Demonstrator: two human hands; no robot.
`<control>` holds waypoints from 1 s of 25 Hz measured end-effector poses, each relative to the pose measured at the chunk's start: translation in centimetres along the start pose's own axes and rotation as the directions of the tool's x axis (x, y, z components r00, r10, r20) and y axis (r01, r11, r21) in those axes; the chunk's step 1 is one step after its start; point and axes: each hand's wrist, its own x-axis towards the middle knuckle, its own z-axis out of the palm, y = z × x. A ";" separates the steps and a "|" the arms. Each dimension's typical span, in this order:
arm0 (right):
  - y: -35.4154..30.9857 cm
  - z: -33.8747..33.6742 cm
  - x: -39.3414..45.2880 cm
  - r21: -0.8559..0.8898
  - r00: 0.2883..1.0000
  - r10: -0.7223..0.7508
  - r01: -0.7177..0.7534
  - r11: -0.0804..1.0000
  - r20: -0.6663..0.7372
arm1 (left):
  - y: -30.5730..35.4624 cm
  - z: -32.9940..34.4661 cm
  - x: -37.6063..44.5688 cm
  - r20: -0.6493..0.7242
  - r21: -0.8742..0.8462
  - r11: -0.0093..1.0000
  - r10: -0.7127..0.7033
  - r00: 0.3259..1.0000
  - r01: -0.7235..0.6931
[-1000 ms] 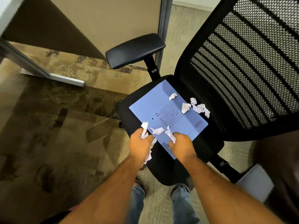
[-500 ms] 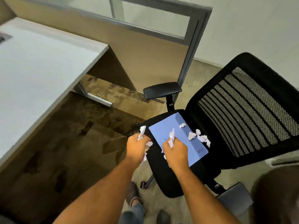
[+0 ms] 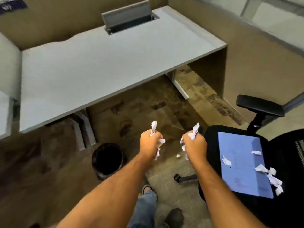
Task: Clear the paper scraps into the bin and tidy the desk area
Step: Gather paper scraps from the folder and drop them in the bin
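Facing the bin point(image 3: 107, 159) now, both hands point(image 3: 150, 142) clutching scraps point(image 3: 153, 127).

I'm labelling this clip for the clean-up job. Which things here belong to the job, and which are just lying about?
Part of the job:
- left hand and right hand, both clenched on paper scraps
- loose scraps on the blue folder
- small scrap on the floor
- dark bin

Just there:
- office chair
- desk

hands point(image 3: 150, 142): 2 | bin point(image 3: 107, 159): 1 | chair point(image 3: 212, 137): 1 | folder point(image 3: 241, 163): 1 | desk point(image 3: 98, 63): 1
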 end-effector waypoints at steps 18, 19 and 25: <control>-4.9 37.9 -12.5 -0.155 0.950 0.017 0.033 0.987 0.311 | -6.6 -41.1 7.7 -0.299 -0.256 0.958 -0.204 0.932 0.127; -4.8 39.5 -12.6 -0.160 0.957 0.028 0.020 0.987 0.289 | -6.7 -42.4 8.8 -0.287 -0.249 0.956 -0.223 0.931 0.152; -0.2 48.6 -9.4 -0.167 0.957 0.240 -0.213 0.963 0.165 | -10.9 -46.3 16.7 -0.290 -0.195 0.922 -0.381 0.878 0.336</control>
